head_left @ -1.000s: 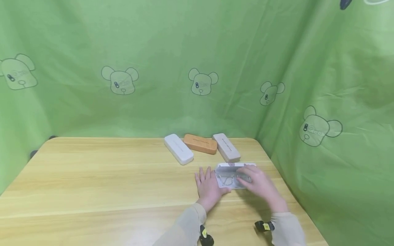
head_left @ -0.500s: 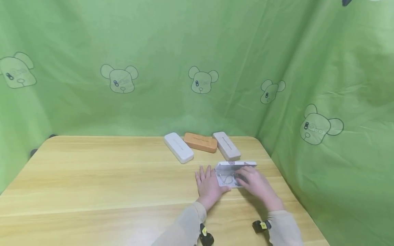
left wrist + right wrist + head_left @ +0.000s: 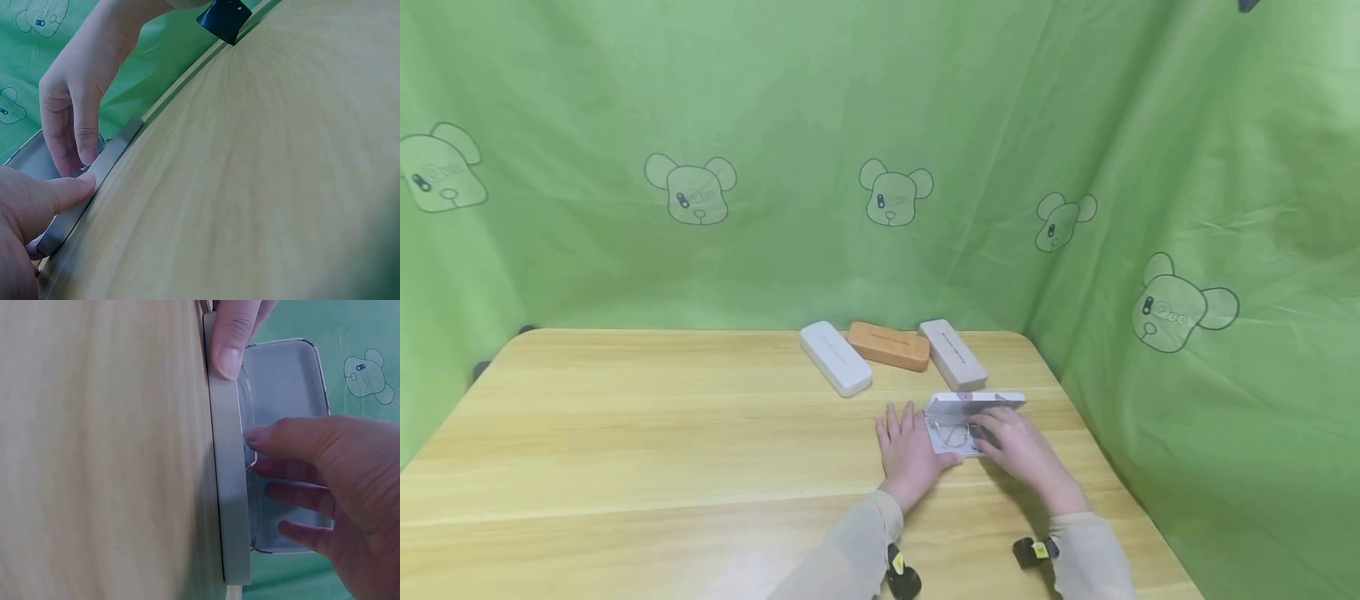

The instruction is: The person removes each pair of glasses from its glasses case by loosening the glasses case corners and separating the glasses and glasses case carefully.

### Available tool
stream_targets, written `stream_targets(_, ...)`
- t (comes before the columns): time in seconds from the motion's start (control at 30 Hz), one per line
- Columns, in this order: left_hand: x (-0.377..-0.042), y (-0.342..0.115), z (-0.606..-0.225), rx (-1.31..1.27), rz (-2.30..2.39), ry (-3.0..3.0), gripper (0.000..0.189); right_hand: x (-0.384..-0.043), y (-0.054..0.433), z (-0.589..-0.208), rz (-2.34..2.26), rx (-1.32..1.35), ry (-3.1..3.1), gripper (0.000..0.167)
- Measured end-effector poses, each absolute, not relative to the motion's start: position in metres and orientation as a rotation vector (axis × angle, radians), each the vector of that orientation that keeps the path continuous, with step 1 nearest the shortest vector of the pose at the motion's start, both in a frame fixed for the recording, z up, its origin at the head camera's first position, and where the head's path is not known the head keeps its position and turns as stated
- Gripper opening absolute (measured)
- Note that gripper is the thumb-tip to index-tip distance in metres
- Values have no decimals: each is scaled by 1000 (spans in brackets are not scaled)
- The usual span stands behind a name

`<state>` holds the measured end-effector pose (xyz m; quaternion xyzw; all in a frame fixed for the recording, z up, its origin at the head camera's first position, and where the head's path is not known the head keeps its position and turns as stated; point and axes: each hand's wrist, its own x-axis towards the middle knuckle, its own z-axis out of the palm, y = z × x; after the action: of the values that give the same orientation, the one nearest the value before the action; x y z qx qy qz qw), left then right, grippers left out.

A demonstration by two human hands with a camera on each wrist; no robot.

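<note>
An open glasses case point(image 3: 951, 408), pale with a patterned lid, lies near the table's right side. Clear, thin-rimmed eyeglasses point(image 3: 953, 437) are inside it, partly covered by my right hand point(image 3: 1022, 450). The thumb and index finger of that hand pinch the eyeglasses around the bridge; the other fingers reach loosely toward the raised lid. My left hand point(image 3: 910, 458) lies against the case's left end with its fingers spread straight on the table. In the left wrist view its thumb point(image 3: 69, 192) presses on the case's front rim point(image 3: 103, 169).
Behind the open case are three closed glasses cases: a white one point(image 3: 837, 358), an orange one point(image 3: 889, 346) and a pale pinkish one point(image 3: 953, 355). The wooden table point(image 3: 647, 442) meets green curtains point(image 3: 790, 267) at the back and right.
My right hand has shifted slightly left and lower inside the case, covering more of the eyeglasses. The lid has tipped a little forward. My left hand stays in place.
</note>
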<state>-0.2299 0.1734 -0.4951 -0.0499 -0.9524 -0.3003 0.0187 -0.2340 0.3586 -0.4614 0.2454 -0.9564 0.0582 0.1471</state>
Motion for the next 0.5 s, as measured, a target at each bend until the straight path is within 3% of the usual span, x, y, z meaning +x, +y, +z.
stream_targets(0.5, -229, 174, -495, -154, -907, -2962, 101, -233, 357, -460, 166, 707, -2780, 34)
